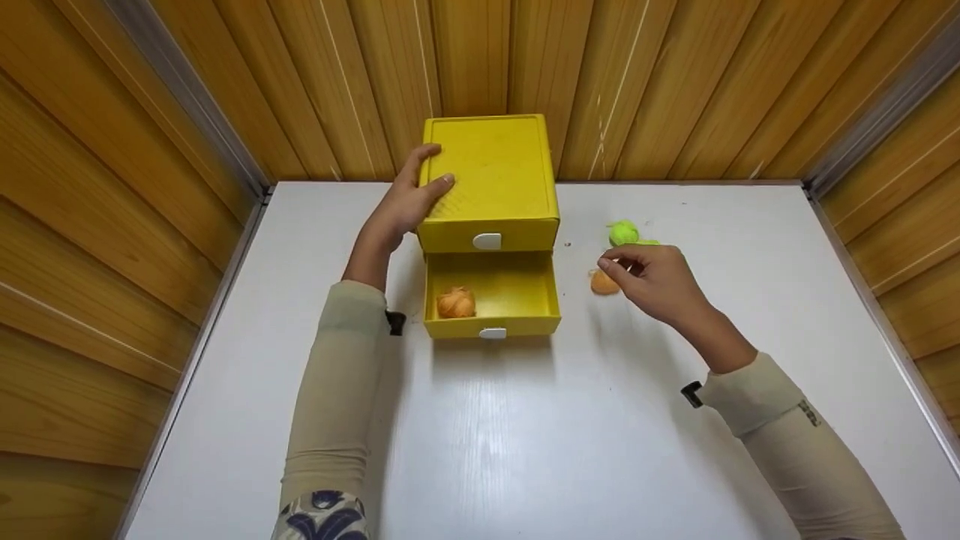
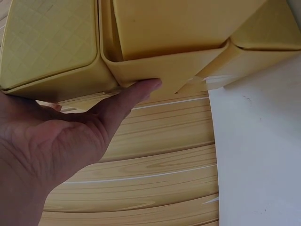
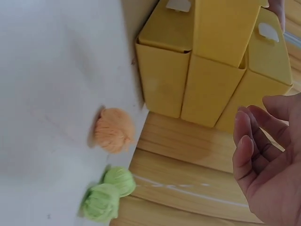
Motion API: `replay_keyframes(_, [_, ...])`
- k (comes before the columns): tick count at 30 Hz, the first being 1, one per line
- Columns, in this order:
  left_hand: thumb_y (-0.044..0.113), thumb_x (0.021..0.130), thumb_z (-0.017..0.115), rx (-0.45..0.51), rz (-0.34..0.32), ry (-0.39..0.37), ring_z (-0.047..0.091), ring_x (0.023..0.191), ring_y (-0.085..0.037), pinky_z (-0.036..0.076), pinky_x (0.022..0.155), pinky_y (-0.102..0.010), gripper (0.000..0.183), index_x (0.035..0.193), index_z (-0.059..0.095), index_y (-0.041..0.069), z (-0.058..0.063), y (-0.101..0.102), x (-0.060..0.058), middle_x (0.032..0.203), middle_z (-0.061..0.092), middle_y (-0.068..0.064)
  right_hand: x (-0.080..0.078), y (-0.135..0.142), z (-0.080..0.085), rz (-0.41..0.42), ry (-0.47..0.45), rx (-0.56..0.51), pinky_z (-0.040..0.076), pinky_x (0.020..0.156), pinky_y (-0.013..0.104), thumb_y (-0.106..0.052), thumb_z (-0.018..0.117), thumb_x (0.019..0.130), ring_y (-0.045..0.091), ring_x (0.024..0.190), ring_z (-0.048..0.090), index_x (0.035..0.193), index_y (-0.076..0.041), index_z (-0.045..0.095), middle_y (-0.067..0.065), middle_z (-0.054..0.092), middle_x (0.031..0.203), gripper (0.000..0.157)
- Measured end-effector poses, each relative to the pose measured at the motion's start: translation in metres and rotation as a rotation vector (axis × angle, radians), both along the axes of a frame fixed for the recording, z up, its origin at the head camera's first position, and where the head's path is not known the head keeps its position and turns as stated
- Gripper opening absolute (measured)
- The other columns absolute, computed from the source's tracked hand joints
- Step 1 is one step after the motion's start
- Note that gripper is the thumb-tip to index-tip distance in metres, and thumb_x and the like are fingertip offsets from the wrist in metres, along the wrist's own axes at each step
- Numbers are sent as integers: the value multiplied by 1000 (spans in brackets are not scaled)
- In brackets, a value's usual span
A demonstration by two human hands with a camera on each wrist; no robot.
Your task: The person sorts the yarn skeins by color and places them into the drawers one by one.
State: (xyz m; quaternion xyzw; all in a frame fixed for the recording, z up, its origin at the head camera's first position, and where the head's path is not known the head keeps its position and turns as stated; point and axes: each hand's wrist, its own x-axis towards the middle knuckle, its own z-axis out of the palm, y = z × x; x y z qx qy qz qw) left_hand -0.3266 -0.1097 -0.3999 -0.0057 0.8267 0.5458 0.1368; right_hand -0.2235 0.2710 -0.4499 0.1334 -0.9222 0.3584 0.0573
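Observation:
A yellow drawer box [image 1: 491, 165] stands at the back of the table, with a drawer [image 1: 517, 289] below its top one pulled out. Inside that drawer, at the left front, lies an orange yarn ball [image 1: 456, 302]. My left hand [image 1: 409, 199] rests against the box's upper left side, thumb and a fingertip over the top edge; the left wrist view shows the thumb [image 2: 127, 101] extended along the box. My right hand [image 1: 656, 283] hovers near a second orange yarn ball [image 3: 114, 130], fingers loosely bent; the right wrist view shows nothing between them.
Two light green yarn balls [image 3: 109, 194] lie behind the orange one on the white table [image 1: 480, 435]. Wood-panelled walls [image 1: 675, 90] enclose the table at the back and both sides. The drawers have white handles [image 1: 492, 333].

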Motion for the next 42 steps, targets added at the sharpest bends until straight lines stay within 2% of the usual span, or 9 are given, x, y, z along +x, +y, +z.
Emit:
replay_keyframes(2, [53,107,58,6,1,2,50,138,-30,51,108,-48,63,160,25,53,1,0,0,179,16,-4,1,3,-3,-15,-22,9,49,67,20,-28,70,104,20,80,63,111,-11,83,10,82,103,23])
replay_keyframes(7, [51,107,58,16,8,9,46,141,-29,46,114,-49,61,160,27,52,0,1,0,178,18,-4,2,7,-9,-21,-40,13,48,65,22,-30,71,104,22,77,64,115,-12,82,10,81,97,24])
replay_keyframes(15, [52,107,58,17,11,0,48,138,-29,48,110,-46,61,160,26,52,1,1,1,178,18,-4,-4,10,-24,-78,-84,114,48,64,30,-31,73,101,22,72,66,128,-12,77,16,80,102,33])
replay_keyframes(22, [52,107,57,17,15,-8,49,138,-29,50,110,-46,62,160,26,54,0,1,0,179,16,-3,-16,13,-39,-124,-199,313,47,67,38,-39,71,100,31,89,71,141,-9,69,17,79,103,51])
replay_keyframes(29, [53,107,58,19,15,-10,46,141,-29,45,117,-49,62,160,26,54,0,1,0,180,15,-2,-30,12,-52,-137,-293,355,50,74,46,-46,75,96,34,96,68,150,-6,61,20,76,104,68])
replay_keyframes(36, [52,107,58,12,11,3,48,141,-29,48,112,-49,62,160,26,53,-2,1,0,179,18,-4,-42,8,-63,-130,-334,340,50,98,60,-38,74,96,43,118,68,151,-5,59,22,76,128,66])
replay_keyframes(38, [52,107,58,10,10,4,48,140,-29,49,110,-48,62,161,26,52,-2,0,-1,179,18,-4,-44,7,-65,-125,-331,331,50,99,59,-35,76,95,41,117,68,149,-4,61,21,76,128,64])
replay_keyframes(42, [52,107,58,11,10,4,49,138,-29,50,108,-47,62,160,26,53,-2,1,-1,179,18,-4,-46,6,-67,-118,-326,325,51,92,54,-30,78,95,36,104,66,139,0,68,20,78,120,55])
